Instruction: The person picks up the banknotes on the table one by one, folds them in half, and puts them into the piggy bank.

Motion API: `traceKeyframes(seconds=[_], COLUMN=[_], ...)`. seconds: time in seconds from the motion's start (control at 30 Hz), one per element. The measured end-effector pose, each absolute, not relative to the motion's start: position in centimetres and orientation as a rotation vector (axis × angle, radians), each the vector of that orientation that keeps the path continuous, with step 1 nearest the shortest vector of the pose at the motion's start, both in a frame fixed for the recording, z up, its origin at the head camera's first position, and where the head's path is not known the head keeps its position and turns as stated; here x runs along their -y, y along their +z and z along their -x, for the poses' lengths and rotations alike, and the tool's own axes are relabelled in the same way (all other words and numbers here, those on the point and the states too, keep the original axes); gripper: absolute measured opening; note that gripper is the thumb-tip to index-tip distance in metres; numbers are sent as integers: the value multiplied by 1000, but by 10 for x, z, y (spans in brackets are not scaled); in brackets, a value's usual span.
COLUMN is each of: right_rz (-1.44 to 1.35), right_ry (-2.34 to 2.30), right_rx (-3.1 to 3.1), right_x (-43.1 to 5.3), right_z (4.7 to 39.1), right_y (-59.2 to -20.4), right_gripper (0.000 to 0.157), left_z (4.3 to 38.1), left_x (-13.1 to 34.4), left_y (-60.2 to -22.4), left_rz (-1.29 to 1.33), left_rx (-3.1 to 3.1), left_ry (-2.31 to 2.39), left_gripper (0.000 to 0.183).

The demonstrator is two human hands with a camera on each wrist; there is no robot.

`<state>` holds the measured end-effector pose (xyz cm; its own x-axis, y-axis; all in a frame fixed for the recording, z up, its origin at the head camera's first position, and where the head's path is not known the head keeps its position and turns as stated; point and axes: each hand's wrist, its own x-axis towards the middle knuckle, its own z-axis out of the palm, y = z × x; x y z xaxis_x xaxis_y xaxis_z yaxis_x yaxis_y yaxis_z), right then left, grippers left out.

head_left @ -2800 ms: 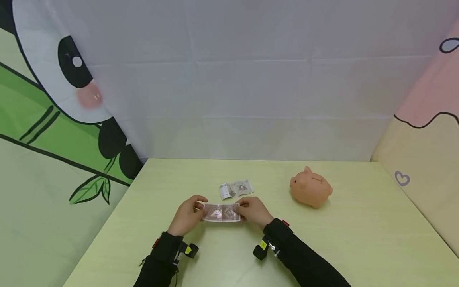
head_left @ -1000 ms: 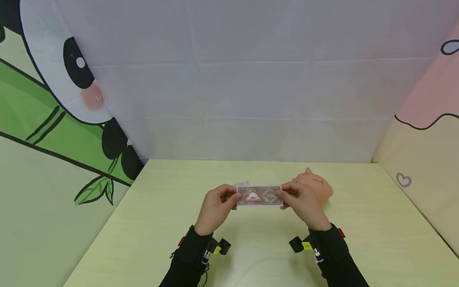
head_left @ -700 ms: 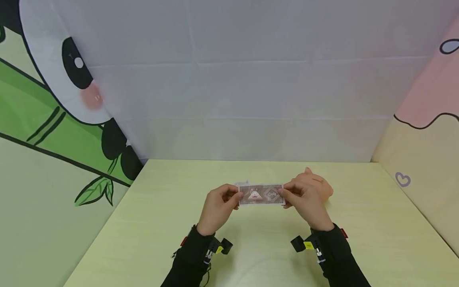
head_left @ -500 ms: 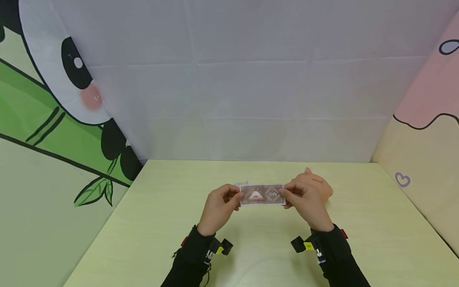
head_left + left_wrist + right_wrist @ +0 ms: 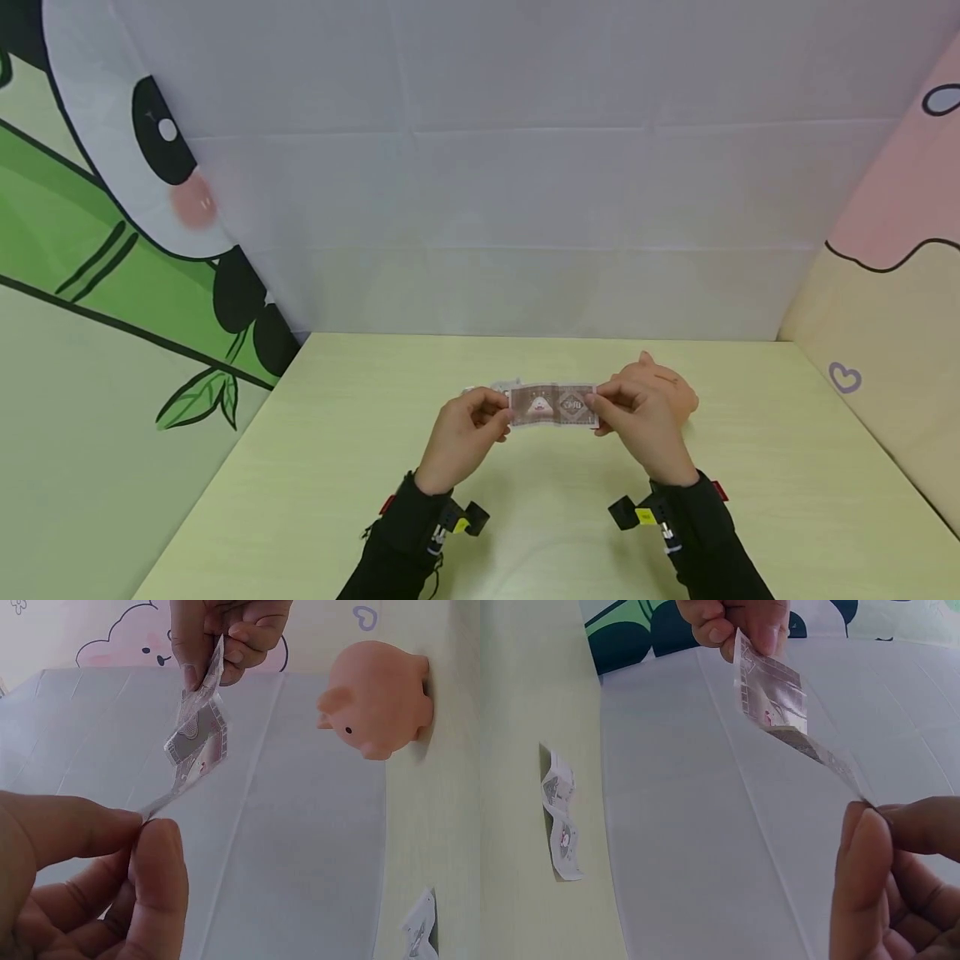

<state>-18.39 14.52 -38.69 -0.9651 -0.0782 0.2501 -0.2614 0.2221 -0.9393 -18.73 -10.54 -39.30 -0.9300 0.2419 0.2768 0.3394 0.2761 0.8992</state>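
A brown paper note (image 5: 553,406) with a white border and a cartoon figure is held up over the table, like a play banknote. My left hand (image 5: 463,437) pinches its left end between thumb and finger. At the other end, my right hand (image 5: 643,427) pinches it the same way. Between the hands the note bends along a crease, which shows as a zigzag in the left wrist view. A second, pale crumpled note (image 5: 561,817) lies on the table behind, mostly hidden by the held one in the head view.
An orange piggy bank (image 5: 382,697) with a slot on its back stands at the back right, partly behind my right hand in the head view. The pale wooden table (image 5: 375,375) ends at a grey-white cloth backdrop (image 5: 480,208). Cartoon-printed cloths hang on both sides.
Both hands have lifted the note and shifted right from their earlier low place. In the last half second my left hand edged right, and the stretched note now buckles in the middle.
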Motion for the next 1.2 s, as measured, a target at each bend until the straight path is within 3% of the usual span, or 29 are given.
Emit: traceKeyframes(seconds=[0.53, 1.2], right_rz=[-335, -397], right_ry=[1809, 1882], right_rx=[2245, 2112], right_x=[-136, -121], right_z=[185, 186], right_y=[-393, -396], right_gripper=[11, 9], left_z=[177, 176], left_x=[96, 73], left_y=[-386, -392], left_rz=[477, 637], left_rx=[2347, 2198], left_ry=[-1698, -1483], left_gripper=[9, 7])
